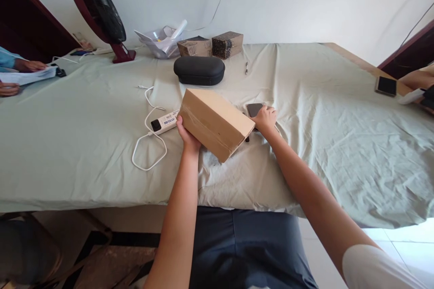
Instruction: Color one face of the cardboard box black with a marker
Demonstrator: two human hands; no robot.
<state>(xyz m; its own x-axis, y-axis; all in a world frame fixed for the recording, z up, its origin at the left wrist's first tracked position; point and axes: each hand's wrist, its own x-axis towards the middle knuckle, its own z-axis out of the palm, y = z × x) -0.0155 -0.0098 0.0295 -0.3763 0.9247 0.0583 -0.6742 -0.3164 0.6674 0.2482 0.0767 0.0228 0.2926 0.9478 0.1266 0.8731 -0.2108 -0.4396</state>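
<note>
A plain brown cardboard box (217,119) is tilted above the cloth, taped along one side. My left hand (189,135) grips its left end from below, the thumb against the side. Just right of the box, my right hand (266,117) is closed over a dark flat phone-like device (254,109) on the table, fingers curled at its edge. Part of that device is hidden under the hand. Behind the box's left end lies a white power strip (166,122) with a white cable (134,153) looping from it. Small black items beside the device are mostly covered by the box.
A black zip case (199,71) stands behind the box, with two small cartons (228,45) and a clear plastic basket (159,47) farther back. A fan (101,13) stands at back left. Another person's hands (30,66) hold papers at far left; a phone (385,86) lies far right.
</note>
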